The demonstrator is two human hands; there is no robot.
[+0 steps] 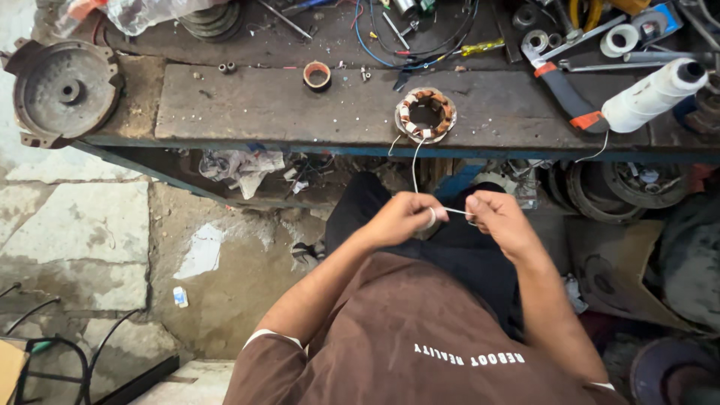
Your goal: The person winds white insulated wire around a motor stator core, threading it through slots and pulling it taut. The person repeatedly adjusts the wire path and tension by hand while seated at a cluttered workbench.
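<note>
- While the person's brown-sleeved arms are stretched forward over dark trousers, a thin white thread is pinched between both hands below the edge of the surface.
- The left hand is closed in a loose fist, with the thread gripped between thumb and fingers.
- The right hand is likewise closed, and the other end of the short taut stretch is held at its fingertips.
- From the left hand the thread is led upward to a wound stator ring, copper and white, which is set near the front edge of the surface.
- A white thread spool is laid on its side at the right, well apart from the ring.
- A round grey motor cover is placed at the far left.
</note>
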